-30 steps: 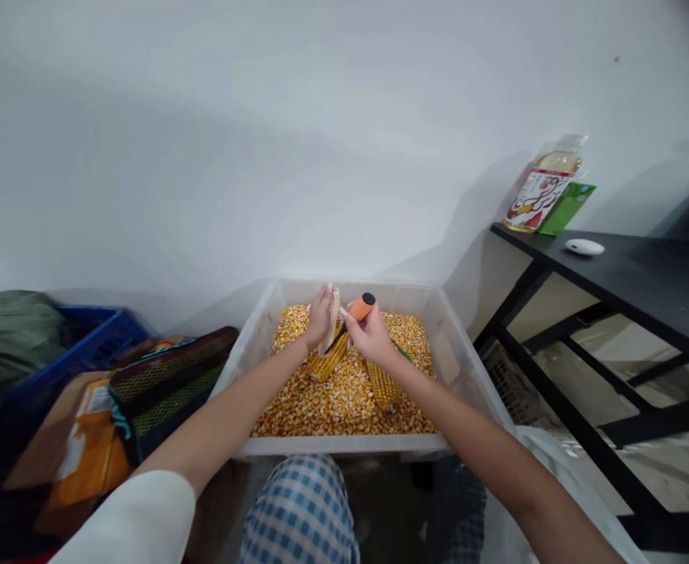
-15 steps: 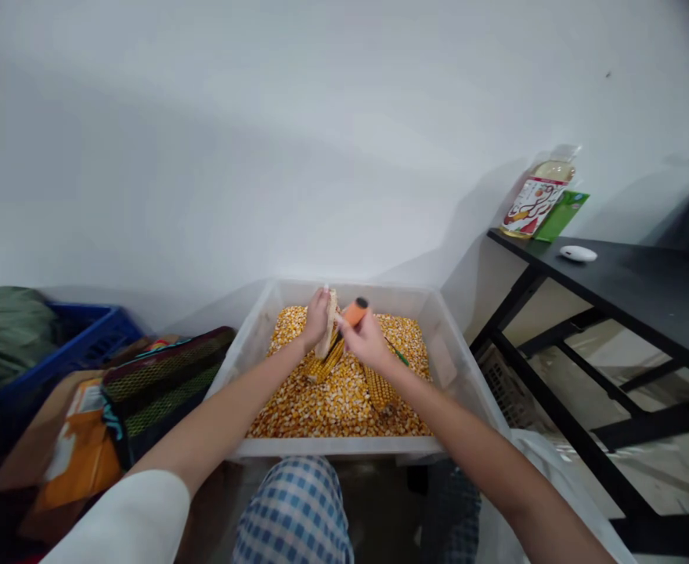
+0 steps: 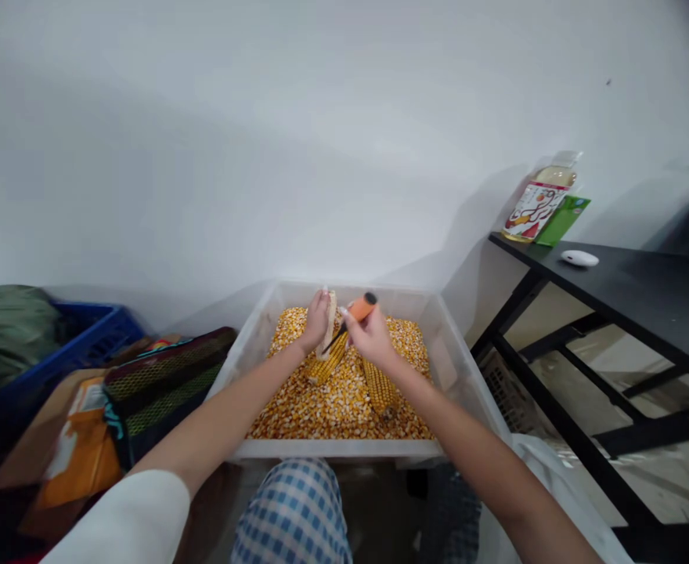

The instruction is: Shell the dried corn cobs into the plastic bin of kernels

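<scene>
My left hand [image 3: 316,321] grips a pale, stripped corn cob [image 3: 330,325], held upright over a bin. In my right hand [image 3: 373,337] is a screwdriver [image 3: 361,307] with an orange handle and black end; its dark shaft points down and left towards the cob. Whether the tip touches the cob is not clear. Just below, a yellow ear of corn [image 3: 326,366] rests on loose corn kernels [image 3: 333,411]. Another ear [image 3: 380,388] lies under my right wrist. All of this is inside a translucent plastic bin [image 3: 338,448].
On the right stands a black table [image 3: 643,290] with a bottle [image 3: 538,204], a green packet [image 3: 564,219] and a small white object [image 3: 579,258]. To the left are a blue crate [image 3: 98,329], a mesh bag [image 3: 168,384] and an orange package [image 3: 80,454]. A wall rises behind the bin.
My right hand and the screwdriver have shifted slightly right, and the shaft now shows more clearly. My left hand keeps the cob in nearly the same place.
</scene>
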Motion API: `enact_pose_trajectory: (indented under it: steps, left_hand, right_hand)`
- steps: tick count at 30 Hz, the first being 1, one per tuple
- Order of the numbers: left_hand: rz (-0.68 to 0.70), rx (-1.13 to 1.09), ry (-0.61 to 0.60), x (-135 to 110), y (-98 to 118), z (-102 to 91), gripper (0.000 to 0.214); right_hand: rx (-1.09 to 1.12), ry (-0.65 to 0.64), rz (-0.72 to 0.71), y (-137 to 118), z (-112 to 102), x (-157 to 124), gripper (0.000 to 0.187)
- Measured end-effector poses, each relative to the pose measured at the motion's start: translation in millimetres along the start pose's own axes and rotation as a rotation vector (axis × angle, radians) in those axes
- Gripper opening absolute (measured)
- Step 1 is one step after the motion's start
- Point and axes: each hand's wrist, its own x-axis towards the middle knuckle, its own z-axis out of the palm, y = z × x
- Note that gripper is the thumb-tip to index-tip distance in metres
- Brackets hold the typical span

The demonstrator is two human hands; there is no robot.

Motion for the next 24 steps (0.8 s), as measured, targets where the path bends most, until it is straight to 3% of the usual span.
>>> enact_pose_trajectory:
  steps: [2, 7, 24]
  left_hand:
    - [0.009, -0.004, 0.0, -0.3, -0.2, -0.1, 0.028]
    - [0.011, 0.003, 0.007, 0.9, -3.1, -0.6, 0.03]
    - [0.043, 0.06, 0.034, -0.5, -5.0, 0.1, 0.03]
  right_hand:
    - [-0.019, -0.041, -0.017, 0.2, 2.2, -0.8, 0.028]
    - [0.021, 0.02, -0.01, 1.3, 2.2, -1.0, 0.028]
    - [-0.008, -0.012, -0.033, 3.0, 0.3, 0.3, 0.027]
